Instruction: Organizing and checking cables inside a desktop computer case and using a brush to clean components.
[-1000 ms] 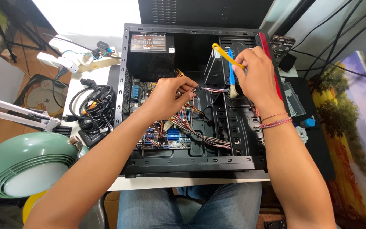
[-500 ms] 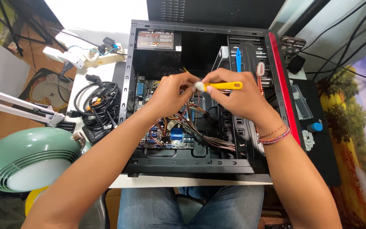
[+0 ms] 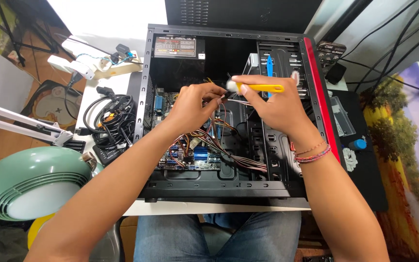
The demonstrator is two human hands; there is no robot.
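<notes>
An open black computer case (image 3: pixel 229 189) with a red edge lies flat on the table, with its motherboard (image 3: pixel 192 155) and coloured cables (image 3: pixel 233 155) exposed. My right hand (image 3: pixel 272 104) grips a small yellow-handled brush (image 3: pixel 260 88), held level with its white bristles pointing left. My left hand (image 3: pixel 192 104) pinches a thin cable connector right beside the bristles, above the motherboard. A blue tool (image 3: pixel 269 65) stands in the drive bay behind my right hand.
A green desk lamp (image 3: pixel 30 182) on a white arm sits at the lower left. A coil of black power cables (image 3: pixel 107 119) and a white power strip (image 3: pixel 73 65) lie left of the case. A black mat with a small blue-capped bottle (image 3: pixel 357 144) lies to the right.
My right hand has swung the brush from upright to level and brought its bristles to my left hand's fingertips. Both hands have met over the cables.
</notes>
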